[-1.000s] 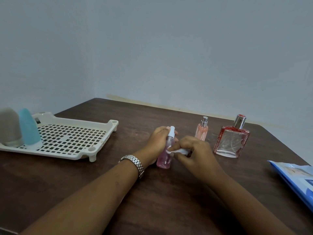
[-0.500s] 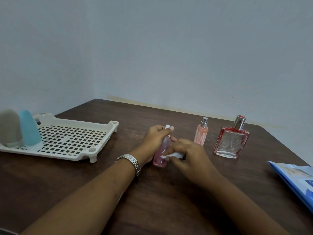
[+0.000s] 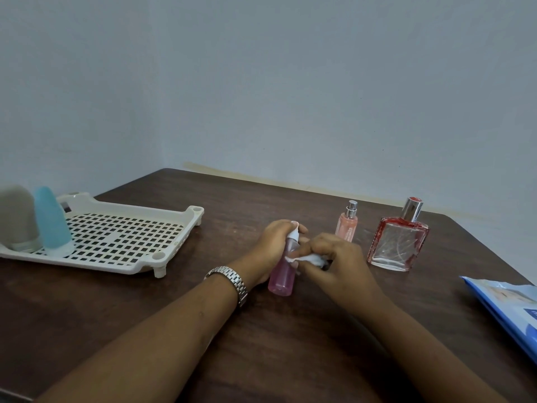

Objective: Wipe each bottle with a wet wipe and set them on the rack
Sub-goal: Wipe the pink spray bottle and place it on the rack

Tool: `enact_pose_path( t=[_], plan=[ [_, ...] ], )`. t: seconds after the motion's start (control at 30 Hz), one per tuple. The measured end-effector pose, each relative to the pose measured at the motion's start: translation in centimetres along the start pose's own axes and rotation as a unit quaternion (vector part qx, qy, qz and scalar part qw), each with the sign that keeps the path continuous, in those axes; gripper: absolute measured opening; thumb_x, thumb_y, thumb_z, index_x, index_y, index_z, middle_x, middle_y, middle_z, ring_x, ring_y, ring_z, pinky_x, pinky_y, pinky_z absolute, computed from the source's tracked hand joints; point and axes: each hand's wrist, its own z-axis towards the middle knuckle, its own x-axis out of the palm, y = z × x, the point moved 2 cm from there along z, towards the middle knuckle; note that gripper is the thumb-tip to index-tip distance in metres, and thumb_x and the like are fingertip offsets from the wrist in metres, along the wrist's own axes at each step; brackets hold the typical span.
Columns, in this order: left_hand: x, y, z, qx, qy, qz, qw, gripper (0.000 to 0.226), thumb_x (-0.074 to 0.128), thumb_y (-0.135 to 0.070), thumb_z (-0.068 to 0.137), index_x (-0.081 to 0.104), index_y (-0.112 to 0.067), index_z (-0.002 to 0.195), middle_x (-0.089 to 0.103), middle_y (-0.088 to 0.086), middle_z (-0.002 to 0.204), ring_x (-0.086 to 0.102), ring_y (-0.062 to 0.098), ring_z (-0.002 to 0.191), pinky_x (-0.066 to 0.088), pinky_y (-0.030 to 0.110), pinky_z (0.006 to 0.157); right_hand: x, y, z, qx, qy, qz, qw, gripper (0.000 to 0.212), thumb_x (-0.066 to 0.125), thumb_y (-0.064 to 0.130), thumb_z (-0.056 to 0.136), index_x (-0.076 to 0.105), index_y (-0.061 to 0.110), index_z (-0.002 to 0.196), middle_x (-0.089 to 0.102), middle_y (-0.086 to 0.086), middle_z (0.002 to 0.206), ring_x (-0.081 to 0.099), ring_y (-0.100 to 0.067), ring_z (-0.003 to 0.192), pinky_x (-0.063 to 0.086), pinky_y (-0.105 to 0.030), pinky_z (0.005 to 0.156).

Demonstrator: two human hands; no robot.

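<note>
A dark wooden bench (image 3: 290,353) meets a pale wall. My left grip (image 3: 271,247) curls round the upper part of the pink spray bottle (image 3: 281,276), holding it tilted with its base toward me. My right grip (image 3: 338,258) pinches a bunched wet wipe (image 3: 311,258) against the bottle's side. Just beyond stand a peach bottle (image 3: 346,226) and a red square bottle (image 3: 398,244). At left, the white rack (image 3: 122,242) carries a blue bottle (image 3: 52,222) and a grey bottle (image 3: 16,216).

Surface (image 3: 290,338): dark brown wood grain. Rack (image 3: 87,263): cream, grid of square holes. Blue bottle (image 3: 50,219): white base. Grey bottle (image 3: 16,216): plain. Spray bottle (image 3: 282,274): translucent pink, white cap. Small bottle (image 3: 346,228): peach, silver cap. Square bottle (image 3: 398,245): clear, red edges, silver cap. Wipe (image 3: 308,258): white. Packet (image 3: 505,301): blue. Watch (image 3: 232,279): silver.
</note>
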Motion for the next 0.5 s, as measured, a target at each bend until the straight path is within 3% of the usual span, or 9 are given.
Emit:
enact_pose_path(
  t=[0.07, 0.13, 0.27, 0.37, 0.5],
  plan=[
    [-0.3, -0.1, 0.1, -0.026, 0.001, -0.05, 0.998, 0.026, 0.036, -0.015, 0.098, 0.053, -0.008, 0.08, 0.066, 0.005, 0.056, 0.06, 0.014, 0.047, 0.048, 0.023, 0.05, 0.5, 0.5, -0.2, 0.002, 0.059, 0.031, 0.998, 0.017, 0.075, 0.015, 0.076, 0.075, 0.03, 0.084, 0.067, 0.014, 0.091, 0.06, 0.0, 0.099, 0.05, -0.016, 0.078],
    [-0.8, -0.2, 0.4, -0.043, 0.005, -0.092, 0.995, 0.026, 0.035, -0.018, 0.097, 0.05, -0.009, 0.077, 0.069, 0.013, 0.064, 0.06, 0.021, 0.053, 0.047, 0.03, 0.059, 0.9, 1.0, -0.3, -0.021, 0.101, 0.029, 0.994, 0.015, 0.075, 0.014, 0.076, 0.075, 0.028, 0.082, 0.067, 0.014, 0.086, 0.062, -0.001, 0.091, 0.049, -0.016, 0.073],
    [-1.5, -0.3, 0.9, -0.005, 0.002, -0.032, 0.999, 0.027, 0.049, -0.028, 0.096, 0.052, -0.013, 0.073, 0.067, 0.006, 0.065, 0.046, 0.015, 0.045, 0.035, 0.024, 0.047, 1.3, 1.7, -0.5, -0.042, 0.145, 0.028, 0.988, 0.011, 0.076, 0.019, 0.076, 0.076, 0.025, 0.085, 0.063, 0.017, 0.082, 0.062, -0.003, 0.079, 0.044, -0.011, 0.065],
    [-1.8, -0.4, 0.9, 0.025, -0.006, 0.012, 1.0, 0.024, 0.065, -0.024, 0.087, 0.058, -0.014, 0.067, 0.057, -0.001, 0.056, 0.049, 0.011, 0.044, 0.04, 0.022, 0.046, 1.1, 1.7, -0.5, -0.047, 0.136, 0.015, 0.989, 0.011, 0.073, 0.016, 0.077, 0.075, 0.023, 0.085, 0.059, 0.021, 0.079, 0.059, 0.0, 0.077, 0.04, -0.008, 0.062],
    [-1.7, 0.0, 0.9, 0.041, -0.006, 0.032, 0.999, 0.023, 0.072, -0.027, 0.081, 0.064, -0.012, 0.065, 0.056, 0.0, 0.051, 0.052, 0.013, 0.045, 0.044, 0.022, 0.049, 0.6, 0.8, -0.2, -0.018, 0.064, -0.015, 0.998, 0.01, 0.073, 0.018, 0.078, 0.073, 0.026, 0.083, 0.059, 0.016, 0.08, 0.056, -0.002, 0.077, 0.039, -0.009, 0.062]
  ],
)
